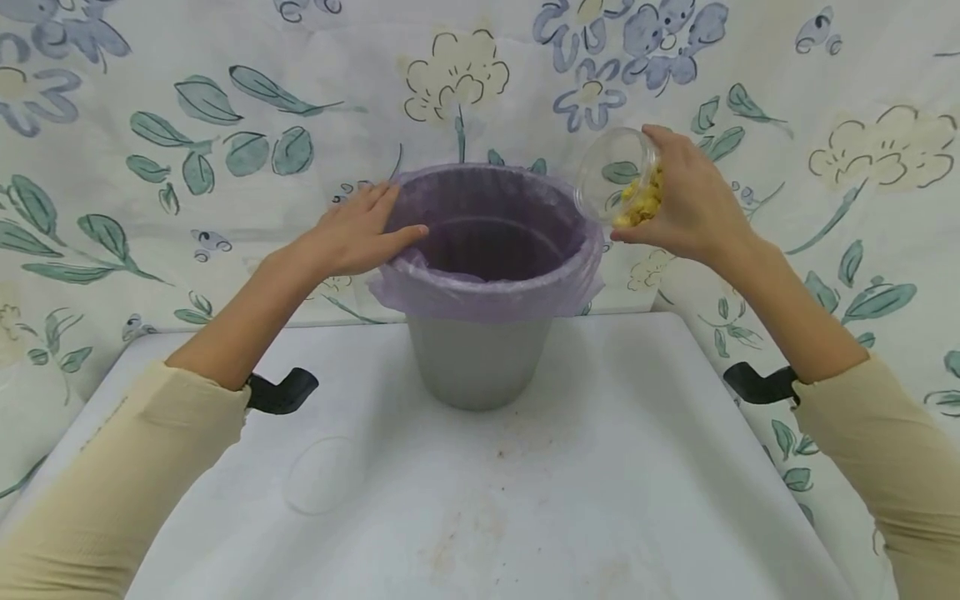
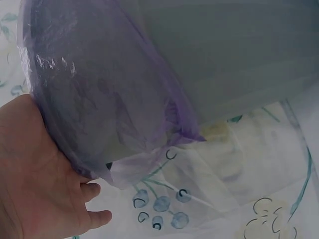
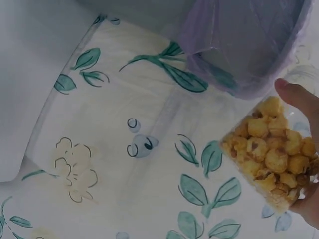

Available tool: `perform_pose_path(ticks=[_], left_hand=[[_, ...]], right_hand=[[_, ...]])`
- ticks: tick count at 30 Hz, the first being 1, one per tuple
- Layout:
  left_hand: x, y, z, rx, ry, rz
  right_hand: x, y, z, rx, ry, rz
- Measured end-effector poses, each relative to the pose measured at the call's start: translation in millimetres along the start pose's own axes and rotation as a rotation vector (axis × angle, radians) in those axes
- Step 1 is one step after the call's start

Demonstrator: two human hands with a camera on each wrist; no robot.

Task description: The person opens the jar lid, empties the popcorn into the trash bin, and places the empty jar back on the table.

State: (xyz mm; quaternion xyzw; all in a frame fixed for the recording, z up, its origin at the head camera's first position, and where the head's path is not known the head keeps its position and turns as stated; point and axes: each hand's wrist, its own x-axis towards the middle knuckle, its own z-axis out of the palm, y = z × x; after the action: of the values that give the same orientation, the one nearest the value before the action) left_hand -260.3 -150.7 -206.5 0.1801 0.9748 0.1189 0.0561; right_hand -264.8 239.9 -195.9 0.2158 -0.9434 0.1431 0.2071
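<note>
A grey bin (image 1: 480, 358) stands on the white table, with a purple bin liner (image 1: 495, 302) folded over its rim. My left hand (image 1: 352, 229) rests on the left side of the lined rim, thumb toward the opening; the left wrist view has its palm against the liner (image 2: 99, 89). On the other side, my right hand (image 1: 693, 196) grips a clear plastic jar (image 1: 603, 171) around its body. The jar is tipped, its mouth toward the bin, just above the right rim. Yellow-brown popcorn (image 3: 274, 149) lies inside it, gathered toward the base end.
The white table (image 1: 337, 533) has small crumbs (image 1: 501, 454) and brownish smudges in front of the bin. To the left a faint ring mark (image 1: 322, 475) shows on it. Floral cloth (image 1: 337, 83) hangs right behind the bin and along the sides.
</note>
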Motion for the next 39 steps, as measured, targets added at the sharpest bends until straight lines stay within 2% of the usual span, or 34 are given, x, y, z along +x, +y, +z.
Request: perform_pose_path(ticks=[4, 9, 14, 26, 34, 39], left_hand=[[-1.2, -0.5, -0.2, 0.003, -0.005, -0.011], [-2.8, 1.4, -1.8, 0.029, -0.021, -0.026], [-3.2, 3.6, -2.5, 0.051, -0.033, -0.042], [-2.9, 5.1, -3.0, 0.097, -0.046, -0.041], [-2.5, 5.3, -3.5, 0.13, -0.047, -0.044], [-2.9, 5.5, -3.6, 0.128, -0.047, -0.042]], right_hand=[[6.4, -0.8, 0.5, -0.029, 0.005, -0.026], [14.1, -3.2, 1.1, -0.056, 0.026, -0.101], [20.5, -6.8, 1.6, -0.128, 0.042, -0.186], [30.3, -15.8, 6.2, -0.306, 0.067, -0.325], [32.8, -16.3, 9.2, -0.329, 0.13, -0.419], [34.5, -17.5, 10.7, -0.372, 0.145, -0.443]])
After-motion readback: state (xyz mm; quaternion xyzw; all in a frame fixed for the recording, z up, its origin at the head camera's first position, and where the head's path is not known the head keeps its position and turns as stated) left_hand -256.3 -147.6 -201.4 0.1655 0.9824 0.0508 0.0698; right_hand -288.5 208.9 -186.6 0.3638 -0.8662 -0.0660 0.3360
